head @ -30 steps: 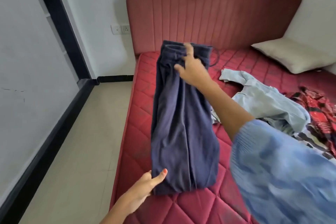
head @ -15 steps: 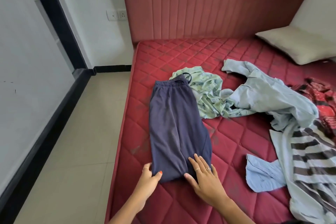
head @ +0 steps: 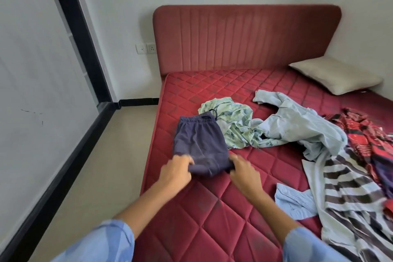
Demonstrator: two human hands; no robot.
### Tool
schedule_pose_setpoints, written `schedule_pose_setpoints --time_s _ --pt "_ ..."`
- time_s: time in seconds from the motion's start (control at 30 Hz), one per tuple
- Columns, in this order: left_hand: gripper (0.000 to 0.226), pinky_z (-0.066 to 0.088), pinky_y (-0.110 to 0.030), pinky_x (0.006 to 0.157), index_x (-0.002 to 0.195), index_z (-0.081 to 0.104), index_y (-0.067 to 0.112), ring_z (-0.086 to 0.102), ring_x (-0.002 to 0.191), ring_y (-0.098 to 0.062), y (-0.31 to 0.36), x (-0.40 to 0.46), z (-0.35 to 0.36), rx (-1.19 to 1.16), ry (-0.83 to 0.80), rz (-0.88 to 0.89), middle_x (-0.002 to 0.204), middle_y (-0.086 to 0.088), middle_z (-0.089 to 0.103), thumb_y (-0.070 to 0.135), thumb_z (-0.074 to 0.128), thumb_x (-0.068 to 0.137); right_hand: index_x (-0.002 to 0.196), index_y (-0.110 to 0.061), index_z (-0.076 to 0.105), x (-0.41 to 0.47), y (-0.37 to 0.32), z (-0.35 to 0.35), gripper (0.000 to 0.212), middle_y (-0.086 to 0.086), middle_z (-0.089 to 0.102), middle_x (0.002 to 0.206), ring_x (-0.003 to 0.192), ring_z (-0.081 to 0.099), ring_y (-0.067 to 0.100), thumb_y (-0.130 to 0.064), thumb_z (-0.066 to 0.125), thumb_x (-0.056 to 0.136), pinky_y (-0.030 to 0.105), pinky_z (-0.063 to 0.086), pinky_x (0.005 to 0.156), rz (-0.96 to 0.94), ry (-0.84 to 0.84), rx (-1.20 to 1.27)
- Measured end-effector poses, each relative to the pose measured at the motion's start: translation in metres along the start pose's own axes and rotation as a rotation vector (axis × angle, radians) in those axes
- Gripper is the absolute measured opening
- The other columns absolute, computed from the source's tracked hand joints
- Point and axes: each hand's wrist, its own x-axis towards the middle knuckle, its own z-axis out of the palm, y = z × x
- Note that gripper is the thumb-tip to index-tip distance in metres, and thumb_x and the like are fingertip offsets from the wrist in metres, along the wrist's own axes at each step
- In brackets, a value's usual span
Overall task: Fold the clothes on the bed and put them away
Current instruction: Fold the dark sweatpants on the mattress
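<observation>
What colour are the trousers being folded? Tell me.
Dark navy blue trousers, plain with no pattern, seen in the head view.

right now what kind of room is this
Most likely a bedroom in a home. A bed with a red quilted mattress and a padded red headboard fills the view, a pillow lies by the headboard, and loose clothes, among them navy trousers, lie on the mattress.

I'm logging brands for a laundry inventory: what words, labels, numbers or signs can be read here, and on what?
None can be read. The navy trousers, the green printed garment and the striped garment show no legible label, and the wall sockets carry no readable marking.
</observation>
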Motion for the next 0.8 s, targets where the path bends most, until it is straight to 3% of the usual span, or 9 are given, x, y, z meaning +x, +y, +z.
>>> schedule_pose_setpoints --time_s 0.17,0.3,0.43,0.57,0.67,0.73,0.8 --pt "0.031 0.049 -0.04 0.083 0.109 0.068 0.022 0.061 0.106 -0.033 0.024 0.024 -0.109 -0.022 0.352 0.128 0.11 -0.01 0.066 0.009 0.056 0.084 0.099 -0.013 0.06 0.037 -0.06 -0.11 0.029 0.01 0.066 0.102 0.097 0.06 0.032 -0.002 0.047 0.076 0.036 0.044 0.072 -0.19 0.275 0.137" --pt "0.023 0.046 -0.043 0.079 0.115 0.066 0.022 0.057 0.103 -0.035 0.041 0.015 -0.2 0.033 0.603 0.223 0.109 -0.011 0.056 0.025 0.053 0.095 0.1 -0.015 0.06 0.043 -0.095 -0.192 0.016 0.01 0.067 0.097 0.093 0.06 0.035 -0.02 0.056 0.085 0.044 0.05 0.079 -0.305 0.44 0.206" --pt "0.028 0.042 -0.044 0.076 0.117 0.063 0.021 0.055 0.105 -0.035 0.055 0.004 -0.263 0.067 0.747 0.275 0.111 -0.011 0.054 0.035 0.05 0.097 0.102 -0.014 0.063 0.038 -0.124 -0.254 0.021 0.01 0.067 0.1 0.097 0.06 0.032 -0.026 0.061 0.086 0.039 0.049 0.082 -0.397 0.553 0.272" --pt "0.029 0.036 -0.038 0.071 0.104 0.063 0.022 0.057 0.1 -0.037 0.066 -0.002 -0.307 0.061 0.809 0.312 0.102 -0.009 0.059 0.045 0.048 0.095 0.103 -0.008 0.066 0.035 -0.143 -0.296 0.021 0.005 0.066 0.093 0.088 0.059 0.018 -0.021 0.063 0.087 0.023 0.044 0.071 -0.449 0.6 0.337" --pt "0.028 0.035 -0.038 0.07 0.094 0.06 0.022 0.057 0.098 -0.037 0.071 0.002 -0.32 0.068 0.735 0.3 0.093 -0.006 0.055 0.048 0.049 0.095 0.102 -0.008 0.066 0.038 -0.143 -0.31 0.018 0.002 0.062 0.088 0.083 0.058 0.014 -0.021 0.063 0.089 0.01 0.039 0.057 -0.435 0.548 0.363" --pt "0.032 0.037 -0.038 0.072 0.098 0.061 0.022 0.057 0.102 -0.038 0.071 0.012 -0.311 0.107 0.63 0.261 0.101 -0.011 0.059 0.052 0.05 0.094 0.097 -0.005 0.066 0.046 -0.134 -0.301 0.02 0.004 0.062 0.087 0.084 0.059 0.018 -0.023 0.063 0.089 0.017 0.038 0.055 -0.399 0.5 0.309" --pt "0.041 0.038 -0.038 0.076 0.109 0.063 0.021 0.057 0.105 -0.037 0.066 0.025 -0.283 0.191 0.537 0.208 0.113 -0.014 0.059 0.056 0.047 0.093 0.096 -0.001 0.066 0.056 -0.118 -0.276 0.025 0.009 0.062 0.088 0.089 0.059 0.025 -0.025 0.064 0.088 0.025 0.035 0.064 -0.366 0.432 0.212"
